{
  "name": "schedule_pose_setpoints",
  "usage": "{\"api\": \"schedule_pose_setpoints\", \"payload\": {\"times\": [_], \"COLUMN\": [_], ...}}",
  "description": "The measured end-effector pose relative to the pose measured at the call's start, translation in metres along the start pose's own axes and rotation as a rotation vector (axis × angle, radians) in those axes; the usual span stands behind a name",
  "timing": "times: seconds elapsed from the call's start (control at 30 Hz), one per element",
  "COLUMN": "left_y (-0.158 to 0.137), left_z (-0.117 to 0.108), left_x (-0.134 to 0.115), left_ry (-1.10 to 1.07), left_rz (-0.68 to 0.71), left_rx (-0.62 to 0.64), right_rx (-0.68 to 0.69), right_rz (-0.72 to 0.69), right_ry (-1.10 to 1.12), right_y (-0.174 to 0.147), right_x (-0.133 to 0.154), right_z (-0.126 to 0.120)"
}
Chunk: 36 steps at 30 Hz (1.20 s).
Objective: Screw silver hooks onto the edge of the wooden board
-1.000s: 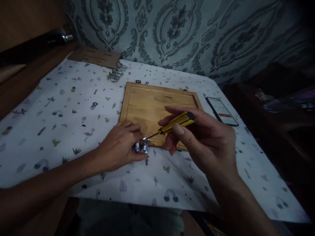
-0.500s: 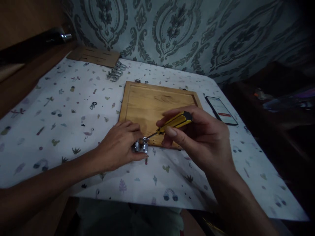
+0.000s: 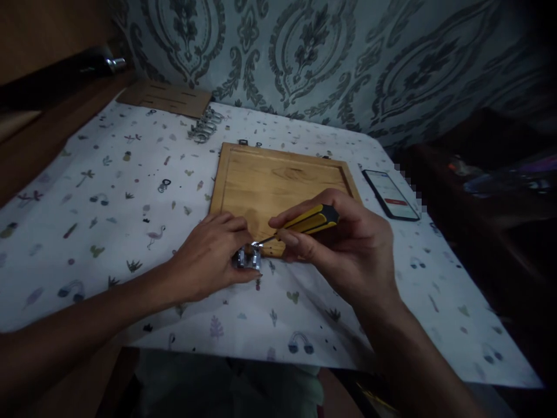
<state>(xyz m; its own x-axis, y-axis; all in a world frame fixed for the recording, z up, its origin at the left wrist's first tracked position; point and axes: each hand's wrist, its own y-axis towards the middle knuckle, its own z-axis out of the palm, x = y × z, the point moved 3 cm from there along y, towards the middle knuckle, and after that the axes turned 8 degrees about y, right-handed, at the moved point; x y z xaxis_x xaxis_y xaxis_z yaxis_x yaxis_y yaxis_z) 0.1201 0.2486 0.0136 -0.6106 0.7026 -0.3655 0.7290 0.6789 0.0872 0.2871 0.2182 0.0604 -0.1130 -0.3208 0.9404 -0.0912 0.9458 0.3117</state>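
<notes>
A framed wooden panel (image 3: 278, 191) lies on the patterned tablecloth. At its near left corner sits a shiny metal hinge (image 3: 256, 258), partly hidden by fingers. My left hand (image 3: 217, 252) is closed around the hinge and that corner, fingers above and thumb in front. My right hand (image 3: 348, 247) grips a yellow and black screwdriver (image 3: 311, 220) between thumb and fingers. The screwdriver's shaft slants down to the left, and its tip meets the top of the hinge. Whether a screw sits under the tip is too small to tell.
Several metal hinges (image 3: 206, 125) lie in a cluster at the back left, beside a brown cardboard sheet (image 3: 165, 98). A phone (image 3: 391, 194) rests to the panel's right. Small dark fittings (image 3: 243, 142) show along the panel's far edge. A patterned wall (image 3: 304, 64) rises behind.
My right hand has shifted slightly left and its fingers have moved down the screwdriver toward the shaft. The screwdriver lies a little flatter. My left hand holds its place on the hinge.
</notes>
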Motion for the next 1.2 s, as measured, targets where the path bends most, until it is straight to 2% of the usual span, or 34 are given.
{"api": "schedule_pose_setpoints", "payload": {"times": [0.3,0.43,0.5,0.8,1.03,1.2], "left_y": [0.0,0.001,0.001,0.001,-0.001,-0.001], "left_z": [0.0,-0.001,-0.002,-0.001,0.002,0.002], "left_x": [0.001,0.0,0.0,0.001,0.003,0.003], "left_ry": [0.003,0.0,0.002,0.014,0.019,0.016], "left_rz": [0.002,-0.017,-0.021,-0.011,0.031,0.026], "left_rx": [-0.016,0.016,0.022,0.02,-0.059,-0.034], "right_rx": [-0.103,-0.228,-0.261,-0.246,-0.239,-0.245], "right_rz": [-0.148,-0.293,-0.318,-0.201,-0.146,-0.111], "right_ry": [-0.038,-0.119,-0.095,-0.043,-0.072,-0.038], "right_y": [-0.009,-0.018,-0.02,-0.02,-0.021,-0.021], "right_x": [-0.006,0.0,0.003,-0.002,-0.004,-0.006], "right_z": [0.006,0.002,0.001,0.003,0.002,0.005]}}
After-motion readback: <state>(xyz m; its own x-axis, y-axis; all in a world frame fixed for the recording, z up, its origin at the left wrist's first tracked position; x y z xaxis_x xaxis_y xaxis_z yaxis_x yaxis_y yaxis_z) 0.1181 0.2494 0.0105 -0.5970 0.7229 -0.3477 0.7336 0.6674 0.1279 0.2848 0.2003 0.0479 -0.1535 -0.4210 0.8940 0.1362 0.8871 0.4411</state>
